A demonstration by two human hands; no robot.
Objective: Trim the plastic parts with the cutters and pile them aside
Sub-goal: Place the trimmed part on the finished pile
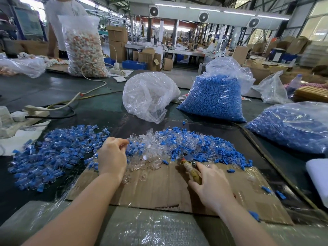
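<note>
Blue parts held in clear bag (215,96) centre-right; cutters (190,170) gripped by right hand (212,185); left hand (111,157) fingers curled in parts pile (159,144), hold unclear.

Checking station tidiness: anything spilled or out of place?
Minor: a few blue parts lie strayed on the cardboard sheet, right of the right hand, away from the central pile. Nothing else stands out.

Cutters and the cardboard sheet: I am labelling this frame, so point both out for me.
cutters (190,170), head view, on the wrapped handle by the right hand.
cardboard sheet (159,190), head view, on its bare middle.
</note>
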